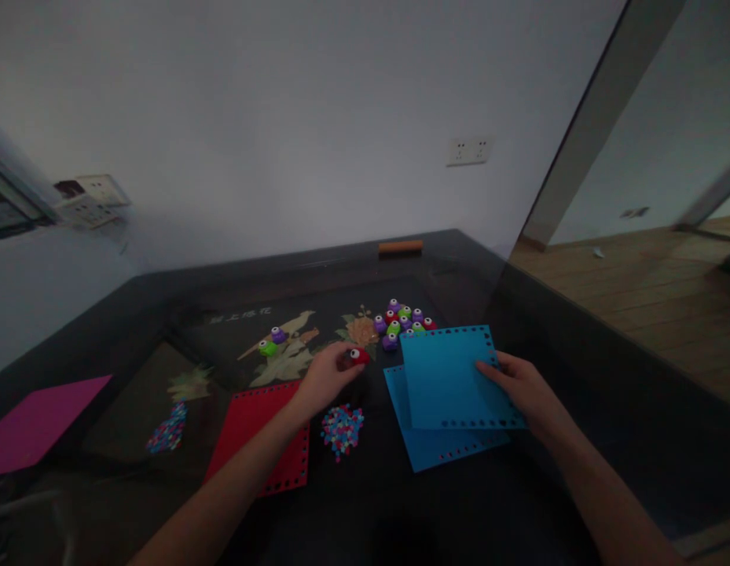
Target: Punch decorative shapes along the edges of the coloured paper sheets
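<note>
hands apart, red piece in left, blue sheet in right

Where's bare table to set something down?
Bare table: back strip between the brown roll and toy cluster; also right of the right hand, out to the edge. Crowded: the middle, where red sheet, multicoloured pile, left hand and blue sheets sit close.
</note>
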`<state>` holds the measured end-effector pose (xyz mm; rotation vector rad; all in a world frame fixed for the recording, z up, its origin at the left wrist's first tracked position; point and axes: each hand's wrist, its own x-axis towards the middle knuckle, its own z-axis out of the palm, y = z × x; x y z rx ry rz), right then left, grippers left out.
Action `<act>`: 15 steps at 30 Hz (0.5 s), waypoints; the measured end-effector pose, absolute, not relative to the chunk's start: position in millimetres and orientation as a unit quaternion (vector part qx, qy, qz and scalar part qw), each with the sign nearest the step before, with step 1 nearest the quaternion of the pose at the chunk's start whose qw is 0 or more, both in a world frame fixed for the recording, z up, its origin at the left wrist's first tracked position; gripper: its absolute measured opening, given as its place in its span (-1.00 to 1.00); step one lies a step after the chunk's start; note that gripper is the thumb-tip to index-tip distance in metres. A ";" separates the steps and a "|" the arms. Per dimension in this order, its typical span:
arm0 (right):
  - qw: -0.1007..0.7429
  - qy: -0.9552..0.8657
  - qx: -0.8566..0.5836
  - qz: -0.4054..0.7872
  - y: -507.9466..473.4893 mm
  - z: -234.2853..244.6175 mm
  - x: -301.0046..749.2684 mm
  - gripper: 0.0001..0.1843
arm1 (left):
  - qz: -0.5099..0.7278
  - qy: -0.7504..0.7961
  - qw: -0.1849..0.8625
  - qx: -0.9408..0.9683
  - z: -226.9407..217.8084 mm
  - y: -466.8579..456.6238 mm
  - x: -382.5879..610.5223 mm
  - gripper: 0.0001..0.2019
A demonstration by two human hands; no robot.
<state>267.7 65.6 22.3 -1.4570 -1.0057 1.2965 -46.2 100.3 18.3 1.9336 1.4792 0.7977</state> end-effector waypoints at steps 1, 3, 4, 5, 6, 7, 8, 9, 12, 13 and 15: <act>0.455 -0.412 -0.583 0.533 64.7 23.9 266.3 -0.68 | 0.298 0.559 0.275 0.724 15.8 112.3 -41.1 -0.73; 0.454 -0.426 -0.563 0.543 63.3 27.4 264.0 -0.66 | 0.299 0.563 0.256 0.727 9.8 133.3 -32.3 -0.73; 0.451 -0.434 -0.556 0.547 62.8 29.1 263.1 -0.66 | 0.300 0.563 0.248 0.729 6.7 141.6 -28.7 -0.73; 0.447 -0.442 -0.551 0.549 62.4 30.6 262.6 -0.65 | 0.301 0.563 0.241 0.731 3.9 148.4 -25.6 -0.73; 0.441 -0.448 -0.550 0.549 62.2 31.9 262.4 -0.65 | 0.301 0.562 0.236 0.734 1.5 153.6 -23.0 -0.73; 0.436 -0.453 -0.551 0.549 62.1 32.9 262.4 -0.66 | 0.300 0.561 0.232 0.736 -0.5 157.4 -20.7 -0.72; 0.432 -0.457 -0.552 0.548 62.1 33.4 262.7 -0.67 | 0.299 0.561 0.229 0.737 -2.2 160.2 -18.8 -0.70; 0.430 -0.460 -0.553 0.546 62.2 33.6 263.1 -0.67 | 0.297 0.561 0.226 0.739 -3.7 162.3 -17.2 -0.69; 0.434 -0.464 -0.548 0.544 62.8 31.7 264.7 -0.67 | 0.289 0.563 0.223 0.741 -7.5 166.4 -13.5 -0.68; 0.437 -0.464 -0.547 0.543 63.1 30.7 265.2 -0.66 | 0.287 0.564 0.223 0.742 -8.7 167.6 -12.6 -0.68; 0.442 -0.462 -0.548 0.539 64.1 28.6 266.3 -0.64 | 0.284 0.565 0.224 0.741 -11.1 169.7 -11.1 -0.66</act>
